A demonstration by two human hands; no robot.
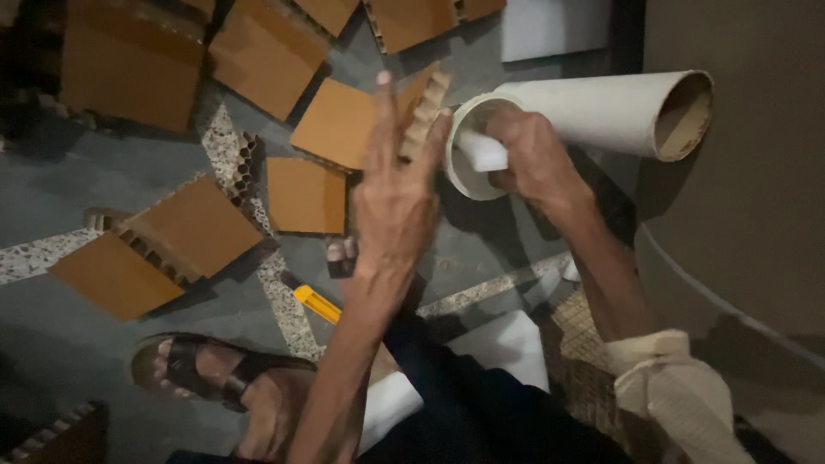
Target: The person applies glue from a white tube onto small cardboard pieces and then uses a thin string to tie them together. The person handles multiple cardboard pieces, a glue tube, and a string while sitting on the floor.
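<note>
My left hand [395, 193] is raised with fingers spread, pinching a piece of honeycomb cardboard [425, 107] between thumb and fingers. My right hand [533, 155] grips a small white piece [481, 150] at the open mouth of a white cardboard tube [601, 112] that lies on its side, its far brown end pointing right. The two hands are close together at the tube's near opening.
Several brown honeycomb cardboard squares [185, 228] lie scattered on the grey terrazzo floor [69, 180]. A yellow utility knife [316, 303] lies near my knee. My sandalled foot [215, 374] is at the lower left. A large brown curved surface [748, 189] fills the right.
</note>
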